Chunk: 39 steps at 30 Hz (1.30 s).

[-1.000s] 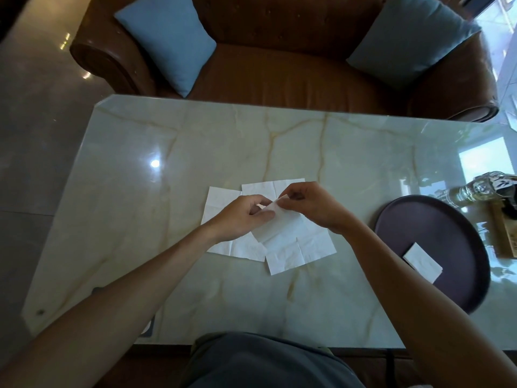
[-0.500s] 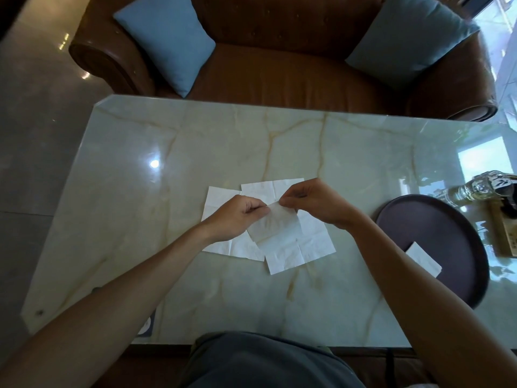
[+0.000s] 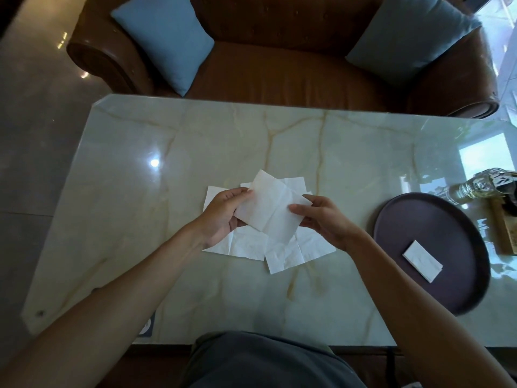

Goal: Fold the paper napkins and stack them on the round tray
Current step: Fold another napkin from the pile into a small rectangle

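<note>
The fingers [image 3: 240,196] of the left hand [image 3: 221,217] are closed on the left edge of a half-folded napkin [image 3: 271,205], thumb on top; the fingers of the right hand [image 3: 321,217] are pinched on its right edge. The napkin is held between both hands just above the desk [image 3: 195,135], tilted, with one corner pointing toward 11 o'clock.

Beneath it, more unfolded napkins [image 3: 251,245] are spread flat and overlapping near the middle of the desk. One folded napkin [image 3: 422,260] already lies on the round tray [image 3: 447,219], which sits at about 3 o'clock from the hands, well apart from them.

The napkin is judged to be very light, thin and limp: it sags where it is not supported and can be torn or crumpled by a hard pull. It is best taken at opposite edges or corners, so that the sheet is kept taut while one half is laid over the other, and the crease pressed with flat fingertips.

The desk is a glossy pale marble slab with tan veins, on which loose paper is likely to slide. A glass bottle [image 3: 481,184] lies at the far right edge, beyond the tray. At 12 o'clock a brown leather sofa [image 3: 279,65] is set against the desk, with a blue cushion [image 3: 165,40] at each end; polished floor tiles [image 3: 36,107] are seen at the left.
</note>
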Available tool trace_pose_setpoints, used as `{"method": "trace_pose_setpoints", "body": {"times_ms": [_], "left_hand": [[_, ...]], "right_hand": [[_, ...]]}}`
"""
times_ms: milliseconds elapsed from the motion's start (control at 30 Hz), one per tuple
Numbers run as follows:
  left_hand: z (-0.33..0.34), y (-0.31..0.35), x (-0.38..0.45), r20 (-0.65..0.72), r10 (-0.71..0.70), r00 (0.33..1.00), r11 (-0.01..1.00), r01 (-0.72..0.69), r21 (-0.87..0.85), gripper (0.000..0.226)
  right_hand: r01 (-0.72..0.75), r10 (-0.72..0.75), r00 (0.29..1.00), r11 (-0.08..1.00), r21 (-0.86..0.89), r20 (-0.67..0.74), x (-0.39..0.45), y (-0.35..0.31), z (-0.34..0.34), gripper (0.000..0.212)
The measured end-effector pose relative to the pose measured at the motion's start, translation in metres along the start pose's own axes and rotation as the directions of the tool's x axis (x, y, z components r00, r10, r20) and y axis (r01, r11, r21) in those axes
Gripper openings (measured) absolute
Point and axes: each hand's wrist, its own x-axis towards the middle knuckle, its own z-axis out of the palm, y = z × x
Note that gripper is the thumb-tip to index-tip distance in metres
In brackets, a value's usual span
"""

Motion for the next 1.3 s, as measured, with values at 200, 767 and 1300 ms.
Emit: {"method": "trace_pose_setpoints", "body": {"times_ms": [200, 767, 1300], "left_hand": [[0.01, -0.009, 0.007, 0.043, -0.08, 0.996, 0.983, 0.072, 0.168, 0.025], [0.04, -0.024, 0.027, -0.153, -0.123, 0.981, 0.951, 0.072, -0.301, 0.051], [0.009, 0.025, 0.026, 0.076, 0.053, 0.996, 0.829, -0.086, 0.553, 0.022]], "right_hand": [[0.032, -0.044, 0.993, 0.993, -0.113, -0.105, -0.001, -0.01, 0.003, 0.021], [0.053, -0.21, 0.899, 0.922, -0.382, -0.384, -0.006, -0.009, 0.03, 0.017], [0.04, -0.087, 0.996, 0.65, -0.759, -0.022, 0.005, -0.046, 0.001, 0.008]]}}
